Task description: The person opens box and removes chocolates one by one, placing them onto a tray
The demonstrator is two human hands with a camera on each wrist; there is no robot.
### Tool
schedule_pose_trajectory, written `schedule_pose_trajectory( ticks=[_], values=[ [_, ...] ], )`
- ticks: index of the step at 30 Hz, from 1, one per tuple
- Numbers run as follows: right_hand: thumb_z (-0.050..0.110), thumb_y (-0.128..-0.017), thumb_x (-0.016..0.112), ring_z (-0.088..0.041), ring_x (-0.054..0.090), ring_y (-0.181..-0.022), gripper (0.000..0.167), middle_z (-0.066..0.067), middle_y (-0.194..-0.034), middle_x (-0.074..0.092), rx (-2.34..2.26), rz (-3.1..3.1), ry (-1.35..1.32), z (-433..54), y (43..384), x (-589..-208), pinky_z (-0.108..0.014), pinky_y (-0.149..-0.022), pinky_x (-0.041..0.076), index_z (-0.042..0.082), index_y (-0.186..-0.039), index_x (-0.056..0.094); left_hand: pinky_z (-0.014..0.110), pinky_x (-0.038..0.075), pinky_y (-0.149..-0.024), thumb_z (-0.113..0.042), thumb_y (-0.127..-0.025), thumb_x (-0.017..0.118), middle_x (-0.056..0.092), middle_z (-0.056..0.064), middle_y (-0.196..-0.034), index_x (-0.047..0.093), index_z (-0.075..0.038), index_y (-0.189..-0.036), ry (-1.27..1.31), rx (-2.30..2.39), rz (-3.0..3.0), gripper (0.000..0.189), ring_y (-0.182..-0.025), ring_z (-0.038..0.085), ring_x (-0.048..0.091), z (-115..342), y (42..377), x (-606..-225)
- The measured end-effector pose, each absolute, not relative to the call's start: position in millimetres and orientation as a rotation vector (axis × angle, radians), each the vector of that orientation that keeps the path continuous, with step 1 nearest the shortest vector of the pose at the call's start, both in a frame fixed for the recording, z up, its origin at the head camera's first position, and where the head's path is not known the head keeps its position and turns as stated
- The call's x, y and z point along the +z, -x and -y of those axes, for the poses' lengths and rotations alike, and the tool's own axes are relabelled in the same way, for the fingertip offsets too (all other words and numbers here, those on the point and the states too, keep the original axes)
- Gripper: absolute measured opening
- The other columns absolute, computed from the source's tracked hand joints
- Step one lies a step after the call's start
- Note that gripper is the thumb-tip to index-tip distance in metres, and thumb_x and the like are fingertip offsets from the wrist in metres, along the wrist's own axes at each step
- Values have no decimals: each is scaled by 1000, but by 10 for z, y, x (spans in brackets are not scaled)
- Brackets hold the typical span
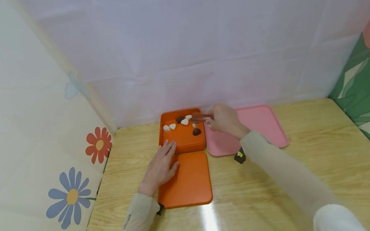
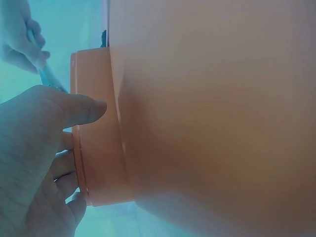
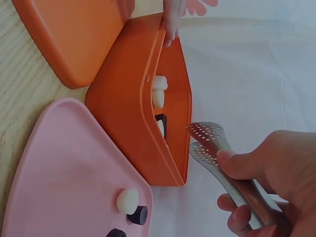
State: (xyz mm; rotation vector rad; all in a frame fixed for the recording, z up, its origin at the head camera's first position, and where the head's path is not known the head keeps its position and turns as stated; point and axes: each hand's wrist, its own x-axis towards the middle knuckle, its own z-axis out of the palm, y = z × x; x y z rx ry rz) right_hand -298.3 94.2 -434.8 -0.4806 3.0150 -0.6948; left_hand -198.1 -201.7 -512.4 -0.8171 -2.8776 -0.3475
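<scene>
My right hand [image 1: 224, 120] holds metal tongs [image 3: 207, 131] with perforated ends. In the right wrist view their ends stand a little apart, with nothing seen between them. From the head they overlap the right side of an orange box [image 1: 183, 148]. Several small white and dark brown pieces lie inside the box, among them a dark piece [image 1: 196, 131] and a white piece [image 1: 166, 128]. My left hand [image 1: 160, 165] rests at the box's front left corner, fingers extended over the rim. Its thumb [image 2: 86, 109] lies apart from them, in front of the outer wall.
An orange lid [image 1: 189, 182] lies flat before the box. Right of the box is a pink tray [image 1: 257, 120]; the right wrist view shows a white piece [image 3: 128, 201] and dark pieces [image 3: 138, 215] on it. A white cloth wall [image 1: 196, 50] stands behind the wooden table [image 1: 256, 208].
</scene>
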Motion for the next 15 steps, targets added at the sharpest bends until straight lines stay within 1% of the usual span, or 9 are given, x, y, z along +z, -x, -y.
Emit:
schedule_pose_trajectory(
  ticks=[1,4,5,8,10,11,13,15],
  values=[
    [30,-100,75,-13,47,-58,23,-3,-80,68,-672,-3010,479,-927,2986,-4337,-25,-46,32,12,-112,85,59,30,-129,-19,-101,75,44,25,-165,43,7,-159,813,-345,2884,71,-159,43,34,2018,1985,-5128],
    [29,-99,77,-11,43,-55,24,-3,-84,73,-647,-2989,476,-877,2989,-4304,-24,-46,31,10,-112,84,59,29,-129,-20,-102,75,43,25,-166,42,7,-160,808,-349,2897,72,-159,42,33,2018,1992,-5133],
    [27,-99,77,-11,42,-54,24,-3,-85,74,-645,-2980,481,-861,2990,-4297,-24,-46,31,10,-115,84,58,29,-129,-20,-102,75,43,25,-166,42,7,-160,809,-353,2899,72,-159,42,33,2018,1994,-5132],
    [25,-98,77,-11,43,-55,20,-3,-86,74,-601,-2978,500,-820,2997,-4298,-24,-46,31,10,-110,84,59,30,-129,-20,-101,76,44,25,-165,43,8,-159,815,-354,2892,72,-159,43,34,2022,1997,-5134],
    [24,-98,76,-12,45,-58,14,-3,-82,69,-564,-2991,517,-799,3006,-4313,-24,-46,32,11,-99,82,59,29,-129,-21,-101,75,44,25,-165,43,7,-159,818,-350,2890,72,-159,43,34,2026,1999,-5136],
    [23,-98,76,-12,45,-59,13,-3,-80,66,-551,-2995,529,-789,3011,-4322,-24,-47,32,11,-93,79,59,29,-129,-21,-102,75,44,25,-165,43,7,-159,819,-348,2889,72,-159,43,34,2029,2000,-5138],
    [22,-98,76,-13,45,-60,20,-1,-76,60,-522,-3006,542,-769,3020,-4341,-25,-48,33,11,-82,70,58,29,-129,-21,-102,75,43,25,-166,42,7,-160,819,-343,2890,72,-159,42,33,2036,2005,-5144],
    [22,-98,76,-13,44,-60,29,0,-73,54,-507,-3007,539,-748,3026,-4353,-25,-48,34,12,-76,61,58,28,-130,-21,-102,74,43,25,-166,42,6,-160,820,-342,2889,72,-159,42,33,2042,2011,-5150]
  ],
)
